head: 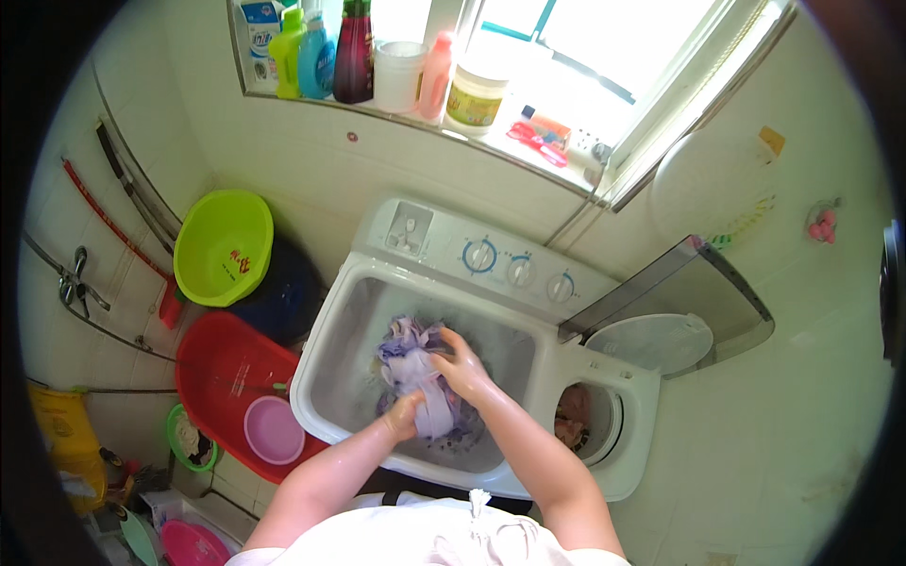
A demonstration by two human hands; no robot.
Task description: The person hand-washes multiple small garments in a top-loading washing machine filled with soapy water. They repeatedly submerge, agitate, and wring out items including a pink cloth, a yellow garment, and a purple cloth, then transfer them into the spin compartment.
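Note:
A twin-tub washing machine (340, 283) stands before me, its wash tub holding sudsy water. Purple and white wet cloth (417, 368) is bunched up in the middle of that tub. My left hand (405, 417) grips the lower left part of the cloth. At the cloth's upper right is my right hand (459, 362), fingers curved against it; whether they close on it is hard to tell. In the spin tub (601, 431) to the right lie pinkish fabrics (572, 414). The machine's dials (480, 256) are on the panel behind.
A tinted lid (729, 304) stands raised behind the spin tub. Left of the machine are a red basin (219, 368) with a pink bowl (274, 430), and a lime-green basin (223, 247). Bottles (354, 56) and tubs line the window sill (425, 124).

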